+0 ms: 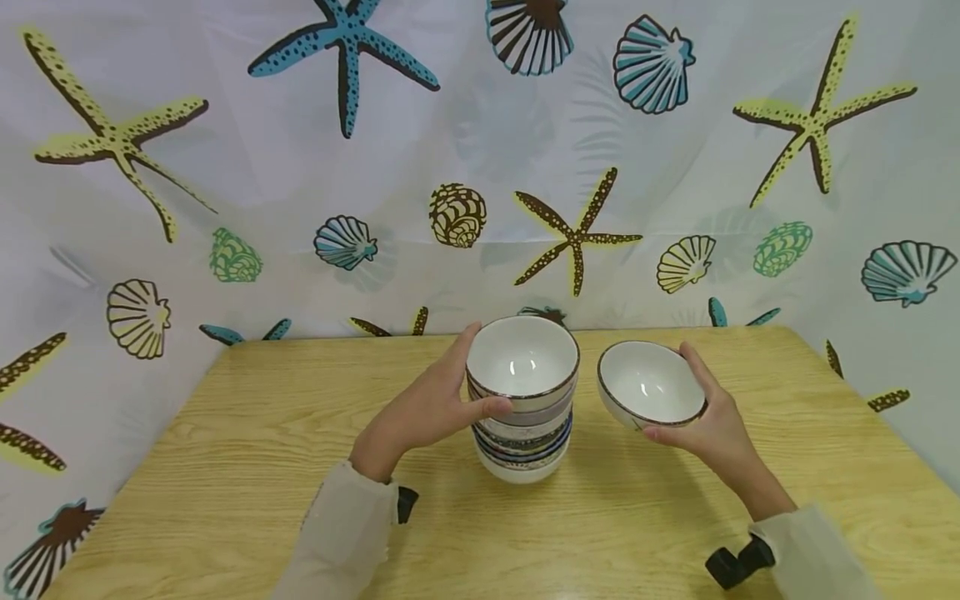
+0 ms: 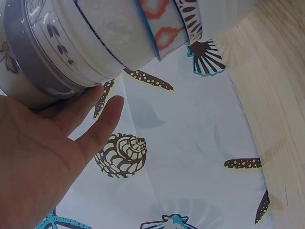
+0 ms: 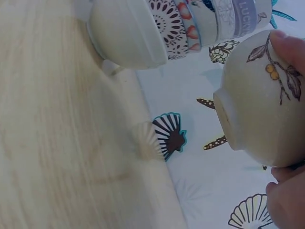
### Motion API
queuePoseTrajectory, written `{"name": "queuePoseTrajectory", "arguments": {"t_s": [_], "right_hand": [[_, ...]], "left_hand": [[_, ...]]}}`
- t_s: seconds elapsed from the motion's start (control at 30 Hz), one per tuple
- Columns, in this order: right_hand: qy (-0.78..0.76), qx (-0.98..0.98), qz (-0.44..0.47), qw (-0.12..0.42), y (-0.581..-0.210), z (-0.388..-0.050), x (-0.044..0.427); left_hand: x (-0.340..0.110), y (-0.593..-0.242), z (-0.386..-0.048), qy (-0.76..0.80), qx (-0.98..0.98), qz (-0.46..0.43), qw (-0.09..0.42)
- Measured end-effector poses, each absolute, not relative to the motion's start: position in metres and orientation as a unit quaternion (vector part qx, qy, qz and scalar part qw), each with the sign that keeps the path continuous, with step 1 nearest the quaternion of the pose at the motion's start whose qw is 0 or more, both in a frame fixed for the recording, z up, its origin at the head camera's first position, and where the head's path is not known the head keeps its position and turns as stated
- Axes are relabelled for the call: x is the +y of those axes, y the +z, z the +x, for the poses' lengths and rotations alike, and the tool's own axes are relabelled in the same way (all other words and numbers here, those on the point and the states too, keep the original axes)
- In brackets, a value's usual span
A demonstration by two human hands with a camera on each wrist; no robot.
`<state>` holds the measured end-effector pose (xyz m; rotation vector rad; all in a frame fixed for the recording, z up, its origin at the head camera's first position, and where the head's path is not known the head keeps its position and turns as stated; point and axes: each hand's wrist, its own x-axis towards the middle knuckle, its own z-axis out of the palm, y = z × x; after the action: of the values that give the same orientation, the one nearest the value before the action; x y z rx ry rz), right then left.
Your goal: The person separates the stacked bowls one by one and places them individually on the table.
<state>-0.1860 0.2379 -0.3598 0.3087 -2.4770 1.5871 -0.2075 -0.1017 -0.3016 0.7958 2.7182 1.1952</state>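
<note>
A stack of several nested bowls (image 1: 521, 468) stands on the table, its top bowl (image 1: 522, 358) white inside with a thin brown rim. My left hand (image 1: 427, 408) grips the upper stack from the left, thumb across the front and fingers behind. In the left wrist view, the fingers (image 2: 102, 119) lie along the side of the bowls. To the right, my right hand (image 1: 716, 429) holds a single white bowl (image 1: 651, 383) by opposite sides, raised and apart from the stack. The right wrist view shows a leaf-and-berry sprig on this bowl (image 3: 252, 100) and its foot.
The light wooden table (image 1: 262, 467) reaches back to a white cloth (image 1: 420, 167) printed with starfish and shells. A dark wrist strap (image 1: 738, 562) sits at the right sleeve (image 1: 817, 554); the left sleeve (image 1: 337, 525) is beige too.
</note>
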Motion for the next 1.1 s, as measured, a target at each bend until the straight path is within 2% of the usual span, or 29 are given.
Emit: {"name": "queuePoseTrajectory", "arguments": {"t_s": [1.1], "right_hand": [[0.517,-0.848,0.112,0.04,-0.406,-0.187,0.237]], "left_hand": [[-0.102,-0.303,-0.209,0.392,0.877,0.276,0.028]]}}
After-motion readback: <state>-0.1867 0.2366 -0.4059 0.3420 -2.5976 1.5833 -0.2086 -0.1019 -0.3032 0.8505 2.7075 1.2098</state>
